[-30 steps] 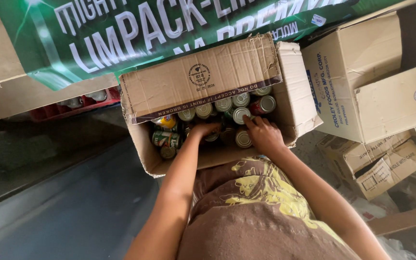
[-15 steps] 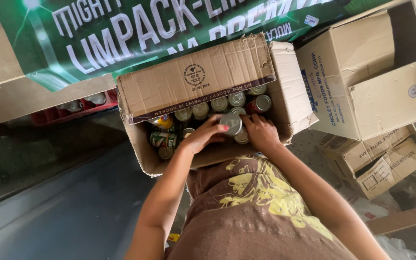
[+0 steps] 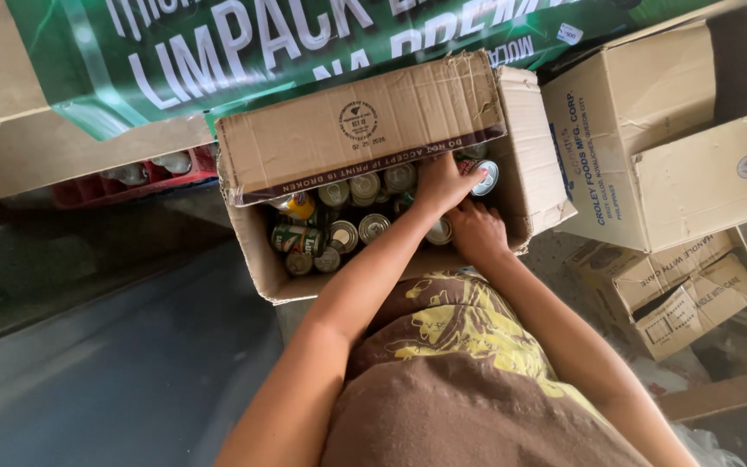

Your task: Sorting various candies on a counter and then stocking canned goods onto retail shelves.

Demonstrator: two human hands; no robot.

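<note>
Fingers (image 3: 464,173) of left hand (image 3: 444,183) curl over a silver-topped can (image 3: 482,175) at the far right of the cardboard box (image 3: 512,130); a full grip can't be confirmed. Right hand (image 3: 477,232) sits just beside it, nearer the body, fingers bent down onto another can (image 3: 439,230), closure unclear. Box is packed with upright cans (image 3: 339,227), one flap (image 3: 360,130) folded over the far side. More open cartons (image 3: 659,147) stand to the right, red crate (image 3: 131,177) to the left.
</note>
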